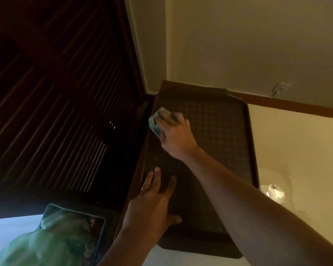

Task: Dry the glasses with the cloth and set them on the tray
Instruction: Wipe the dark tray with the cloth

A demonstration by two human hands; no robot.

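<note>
A dark brown tray [219, 120] with a patterned base lies on the pale counter. My right hand [176, 135] presses a folded light-green cloth [158, 120] onto the tray's far left corner. Flat on the tray's near left part rests my left hand [154, 200], fingers spread, a ring on one finger. A clear glass [274, 191] stands on the counter just right of the tray, beyond my right forearm.
Dark louvred wooden doors [65, 112] fill the left side. A bin lined with a green bag [65, 239] sits at the lower left. A cream wall with a wall socket [281, 87] rises behind the counter.
</note>
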